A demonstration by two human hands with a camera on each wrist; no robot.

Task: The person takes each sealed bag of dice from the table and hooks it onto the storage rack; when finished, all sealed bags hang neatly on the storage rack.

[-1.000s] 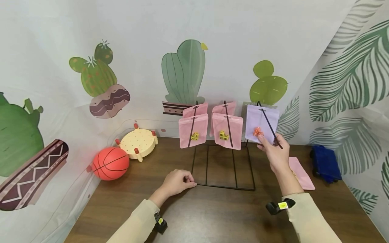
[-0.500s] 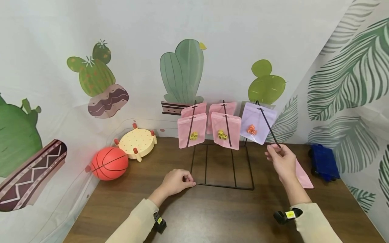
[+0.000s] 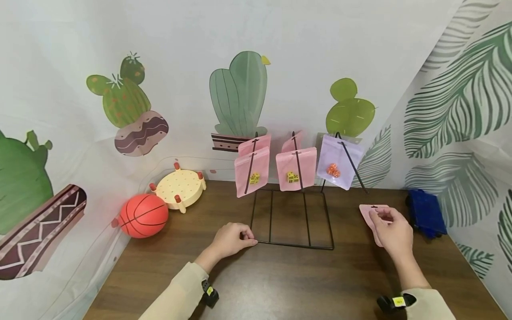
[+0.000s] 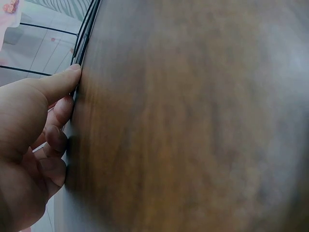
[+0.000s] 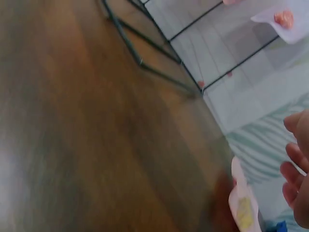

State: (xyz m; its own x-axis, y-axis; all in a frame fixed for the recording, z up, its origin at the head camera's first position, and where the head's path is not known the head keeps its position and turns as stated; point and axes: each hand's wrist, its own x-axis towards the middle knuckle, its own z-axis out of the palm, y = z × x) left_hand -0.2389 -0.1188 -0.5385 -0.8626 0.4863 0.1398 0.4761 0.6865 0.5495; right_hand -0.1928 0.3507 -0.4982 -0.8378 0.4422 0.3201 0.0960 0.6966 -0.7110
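My left hand [image 3: 232,240] pinches the front left corner of a black wire display rack [image 3: 294,244] with thumb and fingertips; the left wrist view shows the thumb along the wire. On the right, my right hand [image 3: 394,233] pinches a pink zip bag [image 3: 370,215] near its top edge, its hanging hole showing. The bag is tilted, and its lower part is partly behind the hand. Yellow contents show through this bag [image 5: 244,210] in the right wrist view. A lilac zip bag [image 3: 340,155] with orange dice [image 3: 333,170] hangs on the rack's right hook [image 3: 358,175].
Pink zip bags with yellow dice hang on the left hook [image 3: 250,171] and the middle hook [image 3: 299,171]. A red basketball [image 3: 144,215] and a cream round stand with red-tipped legs [image 3: 180,187] sit at left. A blue toy cart [image 3: 427,213] stands at the right edge.
My right hand has let go of the lilac bag, left the right hook's tip and moved right to take the pink bag, which is now lifted and shifted left. The left hand stays put.
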